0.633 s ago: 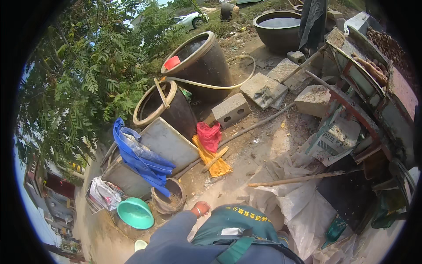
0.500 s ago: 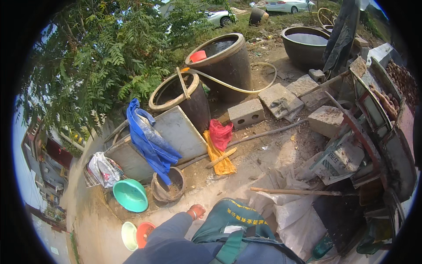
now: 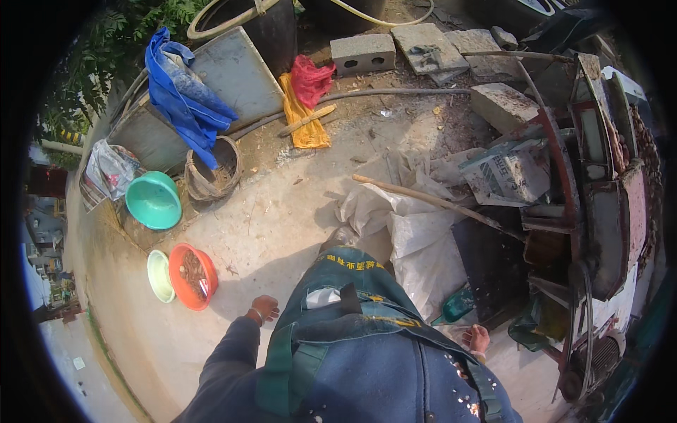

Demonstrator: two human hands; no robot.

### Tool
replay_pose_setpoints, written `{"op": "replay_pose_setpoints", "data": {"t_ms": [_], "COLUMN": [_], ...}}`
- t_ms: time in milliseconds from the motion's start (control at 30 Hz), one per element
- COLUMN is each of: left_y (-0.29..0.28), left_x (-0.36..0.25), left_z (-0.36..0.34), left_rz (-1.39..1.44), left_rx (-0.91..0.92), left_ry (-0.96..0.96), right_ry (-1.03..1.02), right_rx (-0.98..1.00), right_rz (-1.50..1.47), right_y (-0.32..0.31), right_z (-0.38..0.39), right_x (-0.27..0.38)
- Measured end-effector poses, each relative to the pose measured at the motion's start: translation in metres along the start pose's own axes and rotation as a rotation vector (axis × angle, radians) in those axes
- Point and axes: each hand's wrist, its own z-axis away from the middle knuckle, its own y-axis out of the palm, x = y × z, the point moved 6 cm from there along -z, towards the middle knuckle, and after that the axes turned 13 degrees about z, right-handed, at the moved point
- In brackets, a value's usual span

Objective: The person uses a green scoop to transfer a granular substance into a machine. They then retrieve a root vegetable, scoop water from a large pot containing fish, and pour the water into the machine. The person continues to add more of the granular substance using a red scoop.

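Note:
My left hand hangs over the concrete, loosely curled with its fingers partly apart and nothing in it. Nearest to it is an orange basin holding brown pieces and a small pale object. A pale green bowl stands against that basin. On the other side of my dark green apron, my right hand hangs by my hip, its fingers loosely bent and apart, holding nothing I can see. A green plastic scoop lies just beyond it, apart from the fingers, beside a dark sheet.
A turquoise basin and a woven basket stand at the left. White plastic sheeting lies ahead under a wooden pole. Concrete blocks lie farther off. Machinery with a motor is at the right.
My view has tipped downward, so the ground things sit higher in the picture. My right hand and the orange basin's contents have come into view. The left hand shows farther left.

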Motion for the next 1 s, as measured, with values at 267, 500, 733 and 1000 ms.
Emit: {"op": "replay_pose_setpoints", "data": {"t_ms": [267, 500, 733, 1000], "left_y": [0.02, -0.02, -0.088, -0.207], "left_x": [0.025, 0.008, -0.04, -0.068], "left_z": [0.04, 0.032, -0.002, -0.059], "left_rz": [-0.116, 0.165, 0.211, 0.287], "left_rx": [0.059, -0.063, -0.024, -0.009], "left_ry": [0.113, -0.129, -0.161, -0.231], "right_ry": [0.365, 0.325, 0.058, 0.238], "right_rx": [0.403, 0.41, 0.165, 0.192], "right_rz": [0.06, 0.107, 0.312, 0.289], "right_y": [0.034, 0.088, 0.175, 0.249], "right_z": [0.012, 0.004, 0.051, 0.146], "right_x": [-0.022, 0.037, 0.087, 0.037]}}
